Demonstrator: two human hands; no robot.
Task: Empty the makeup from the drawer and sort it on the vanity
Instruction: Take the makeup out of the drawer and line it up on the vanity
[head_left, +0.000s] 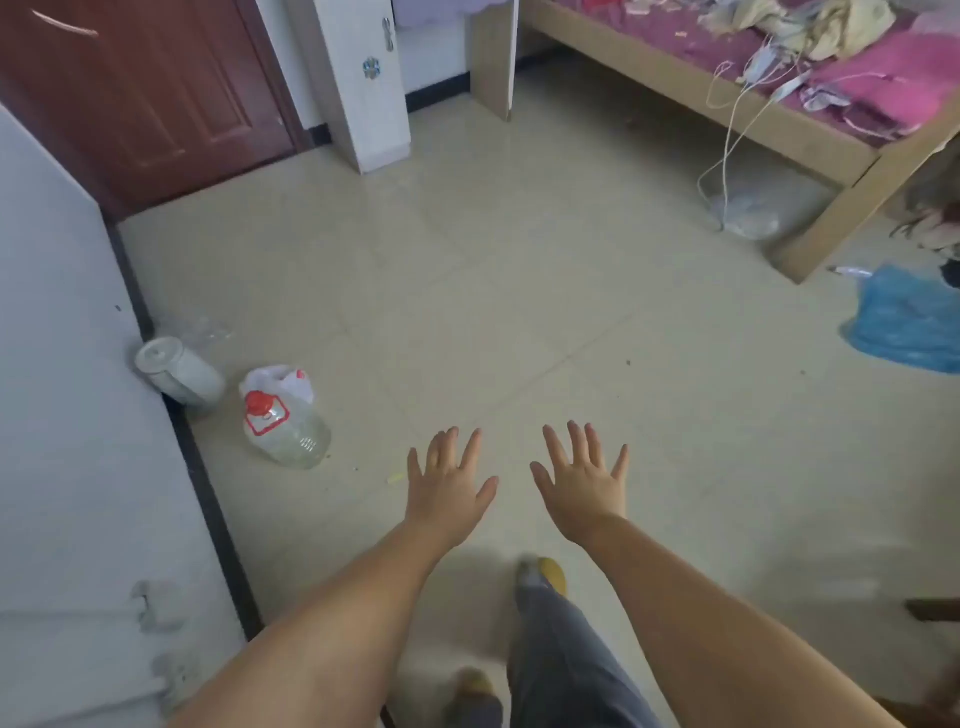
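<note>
Two hands (449, 486) (584, 480), one jug (285, 426), one jar (179, 371) — one bed (675, 78)

left hand (447, 488) flat, empty | right hand (584, 480) flat, empty | floor (519, 291) | feet seemingly blurred

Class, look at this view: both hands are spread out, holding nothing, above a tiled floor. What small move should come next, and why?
Probably turn to look for the drawer. The left hand and right hand are open and hold nothing, and no drawer, vanity or makeup shows here, only the floor, a clear jug with a red cap and a bed.
</note>
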